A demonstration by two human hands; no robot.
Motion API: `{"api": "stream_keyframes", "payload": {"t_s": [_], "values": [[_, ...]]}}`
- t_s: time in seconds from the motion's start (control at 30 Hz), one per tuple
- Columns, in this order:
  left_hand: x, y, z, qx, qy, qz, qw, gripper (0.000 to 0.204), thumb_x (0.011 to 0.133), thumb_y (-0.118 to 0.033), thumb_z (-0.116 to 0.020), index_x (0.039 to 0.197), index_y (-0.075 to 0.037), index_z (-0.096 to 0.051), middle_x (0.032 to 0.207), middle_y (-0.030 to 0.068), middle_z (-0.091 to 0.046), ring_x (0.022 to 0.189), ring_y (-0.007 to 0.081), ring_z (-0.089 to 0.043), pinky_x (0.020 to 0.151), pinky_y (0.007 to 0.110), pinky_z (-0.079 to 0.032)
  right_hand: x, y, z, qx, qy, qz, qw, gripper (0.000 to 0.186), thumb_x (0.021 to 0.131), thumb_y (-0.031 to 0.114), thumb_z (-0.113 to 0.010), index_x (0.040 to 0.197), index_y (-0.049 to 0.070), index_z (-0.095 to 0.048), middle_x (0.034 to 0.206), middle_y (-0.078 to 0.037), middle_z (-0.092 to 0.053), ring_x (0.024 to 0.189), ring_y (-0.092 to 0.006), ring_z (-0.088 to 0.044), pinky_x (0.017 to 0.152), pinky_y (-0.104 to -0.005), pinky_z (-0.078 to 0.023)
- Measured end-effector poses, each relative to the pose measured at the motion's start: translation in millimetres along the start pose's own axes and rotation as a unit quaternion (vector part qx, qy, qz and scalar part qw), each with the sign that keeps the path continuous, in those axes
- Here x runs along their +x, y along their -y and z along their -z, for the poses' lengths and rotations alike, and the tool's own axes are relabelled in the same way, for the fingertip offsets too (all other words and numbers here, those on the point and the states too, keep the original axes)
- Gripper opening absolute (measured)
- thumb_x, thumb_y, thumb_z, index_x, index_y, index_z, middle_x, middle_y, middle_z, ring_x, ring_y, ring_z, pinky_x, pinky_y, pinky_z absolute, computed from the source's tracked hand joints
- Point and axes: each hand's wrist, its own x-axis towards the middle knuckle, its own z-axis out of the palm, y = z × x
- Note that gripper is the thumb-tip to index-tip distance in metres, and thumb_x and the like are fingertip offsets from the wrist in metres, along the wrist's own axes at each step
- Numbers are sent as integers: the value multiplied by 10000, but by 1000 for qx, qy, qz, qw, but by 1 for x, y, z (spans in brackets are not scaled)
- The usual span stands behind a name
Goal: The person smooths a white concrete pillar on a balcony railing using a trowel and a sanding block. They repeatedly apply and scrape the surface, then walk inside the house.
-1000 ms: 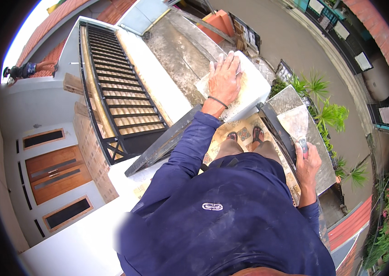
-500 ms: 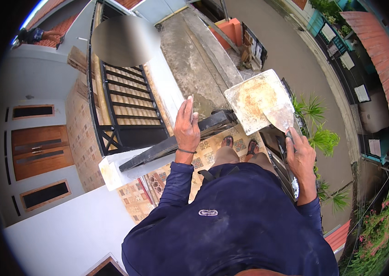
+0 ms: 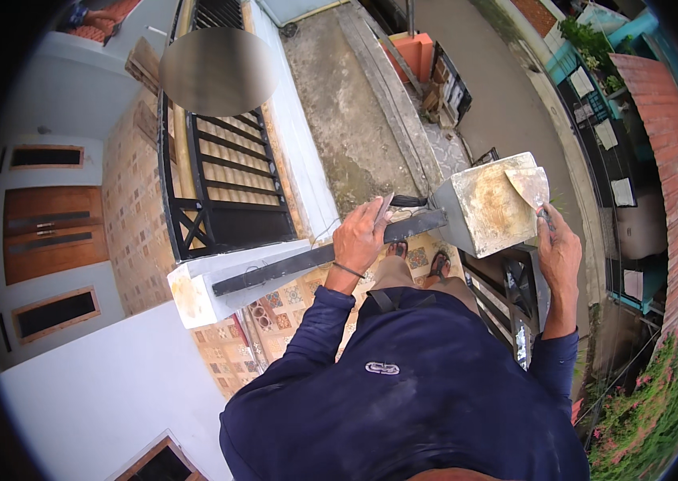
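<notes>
In my right hand (image 3: pixel 559 247) I grip a putty knife (image 3: pixel 528 186) by its handle. Its broad, whitish-smeared blade lies over the far right corner of a square pillar top (image 3: pixel 490 204), which is white with yellow-brown stains. Whether the blade touches the surface I cannot tell. My left hand (image 3: pixel 357 240) pinches a thin flat plate (image 3: pixel 385 208) between thumb and fingers, left of the pillar. Beneath that hand runs a dark metal beam (image 3: pixel 299 266), reaching from the pillar to a white post (image 3: pixel 189 294) at the left.
A black barred railing (image 3: pixel 239 180) stands at the far left beside a concrete strip (image 3: pixel 339 96). Patterned tiles (image 3: pixel 291 298) and my sandalled feet (image 3: pixel 438 264) show below. Black gate bars (image 3: pixel 507 293) are near my right arm. A road (image 3: pixel 507 96) runs beyond the pillar.
The putty knife has moved from the pillar top's near right part to its far right corner. My left hand has come rightward, closer to the pillar. The whole view has shifted slightly.
</notes>
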Motion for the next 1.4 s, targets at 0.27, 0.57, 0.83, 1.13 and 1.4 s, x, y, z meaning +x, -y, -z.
{"api": "stream_keyframes", "payload": {"t_s": [0.27, 0.57, 0.83, 1.13, 1.4], "values": [[7, 3, -1, -3, 20, -10, 1000, 369, 1010, -348, -757, 1296, -114, -764, 1123, 105, -762, 993, 340, -749, 806, 456, -609, -85, 13, 6, -11, 48, -108, 993, 384, 1065, 154, -658, 1439, 79, -699, 1183, -241, -785, 959, -374, -797, 849, -436, -625], [9, 2, 5, -10, 41, 25, 999, 343, 1021, -366, -747, 1254, -119, -796, 1098, 89, -777, 984, 328, -756, 779, 449, -603, -8, 16, -12, -26, -9, -103, 994, 381, 1108, 243, -622, 1450, 98, -704, 1039, -234, -793, 855, -353, -770, 809, -443, -586], [13, 4, 5, -21, 49, 17, 998, 357, 1011, -360, -756, 1227, -77, -790, 1095, 97, -780, 978, 324, -759, 771, 433, -610, -100, 59, 5, 26, 55, -154, 986, 380, 1103, 181, -642, 1460, 61, -695, 1242, -197, -788, 993, -260, -772, 834, -372, -599], [22, -1, 7, -14, 100, 35, 994, 342, 1040, -346, -728, 1224, -63, -784, 1121, 105, -784, 1000, 336, -758, 793, 445, -609, -30, 55, -27, -22, 20, -97, 995, 363, 1113, 175, -643, 1461, 96, -708, 1224, -155, -795, 878, -215, -744, 755, -342, -587], [28, -2, 9, -17, 167, 67, 983, 296, 1059, -306, -701, 1222, -65, -757, 1142, 102, -773, 1003, 342, -745, 805, 450, -596, -66, 82, 9, 4, 79, -229, 970, 391, 1112, 140, -641, 1493, 63, -677, 1278, -145, -790, 741, -120, -634, 608, -265, -471]]}}
